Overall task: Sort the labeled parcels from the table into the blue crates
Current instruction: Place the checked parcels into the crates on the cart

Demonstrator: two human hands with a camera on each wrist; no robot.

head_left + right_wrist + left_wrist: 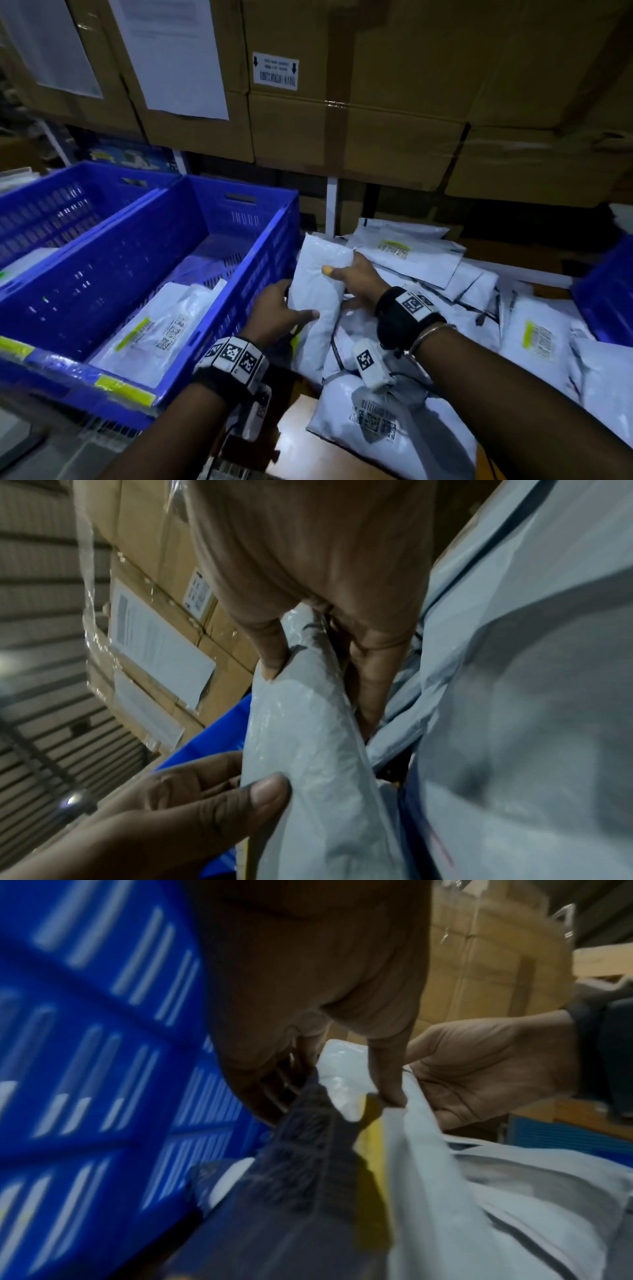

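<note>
Both hands hold one white parcel (320, 279) upright beside the nearer blue crate (263, 260), its plain side toward me. My left hand (279, 313) grips its lower left edge, thumb across the front. My right hand (356, 274) pinches its upper right edge, thumb on the front. In the right wrist view the same parcel (308, 737) runs between my right hand's thumb (272, 653) and the left hand's thumb (263, 799). The left wrist view shows the parcel (342, 1074) pinched by my left hand (387, 1085), with the right hand (486, 1066) behind it.
A heap of white labeled parcels (479, 308) covers the table on the right. The nearer crate holds a labeled parcel (154, 329); a second blue crate (68, 202) stands left of it. Stacked cardboard boxes (359, 102) rise behind. Another blue crate (606, 291) sits far right.
</note>
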